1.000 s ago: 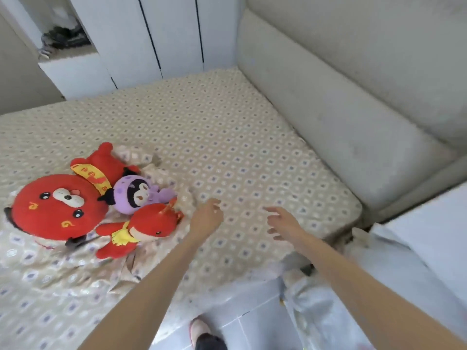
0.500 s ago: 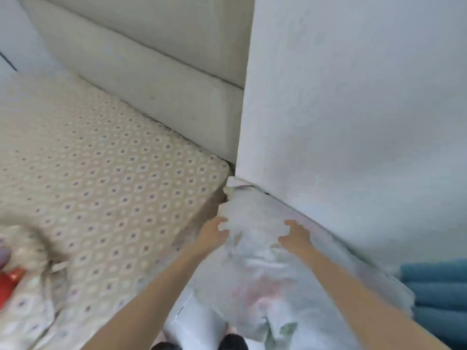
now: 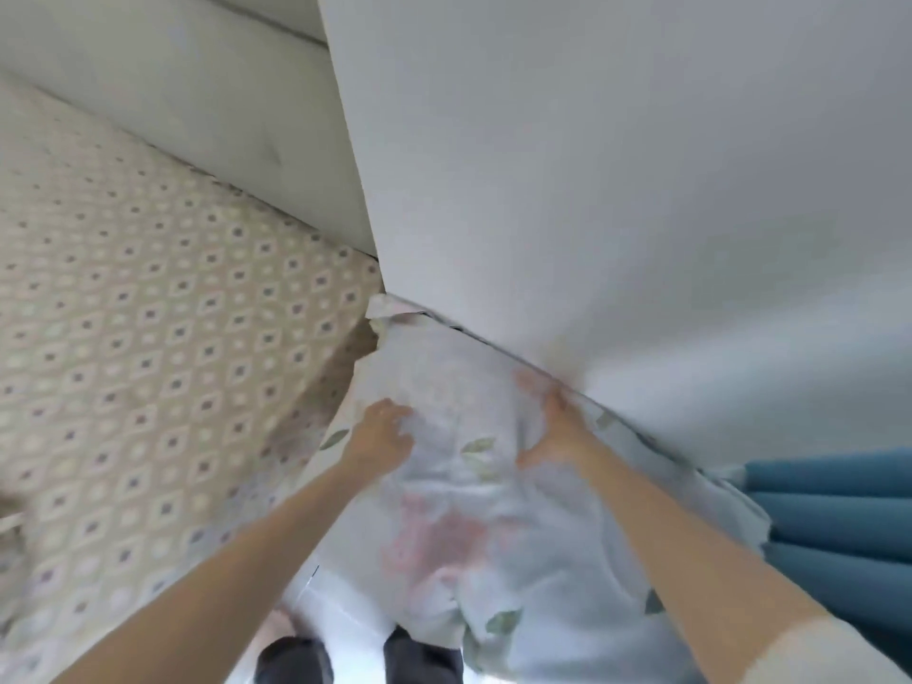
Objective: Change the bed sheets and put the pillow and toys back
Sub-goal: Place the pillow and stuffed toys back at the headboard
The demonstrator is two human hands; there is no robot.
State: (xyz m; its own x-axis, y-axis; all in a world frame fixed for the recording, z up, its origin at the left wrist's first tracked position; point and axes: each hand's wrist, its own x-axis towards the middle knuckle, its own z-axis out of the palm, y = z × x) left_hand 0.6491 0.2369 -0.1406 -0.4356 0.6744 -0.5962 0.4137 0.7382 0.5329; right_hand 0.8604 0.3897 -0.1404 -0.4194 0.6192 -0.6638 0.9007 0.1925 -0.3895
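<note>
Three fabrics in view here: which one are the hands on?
The pale floral-print cloth bundle: the left hand grips it and the right hand presses on it. Neither hand touches the beige diamond-patterned sheet or the blue pleated fabric.

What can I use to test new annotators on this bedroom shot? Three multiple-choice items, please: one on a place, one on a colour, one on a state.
1. Where is the floral bundle? A beside the corner of the bed, against the white wall; B on a chair; C inside a wardrobe.
2. What colour is the curtain at the right? A red; B blue; C yellow.
3. The left hand and right hand are: A both on the bundle; B both hanging free; C each holding a toy.

Answers: A, the bundle fills the gap between bed and wall; B, its folds are plainly blue; A, both hands touch the fabric.
</note>
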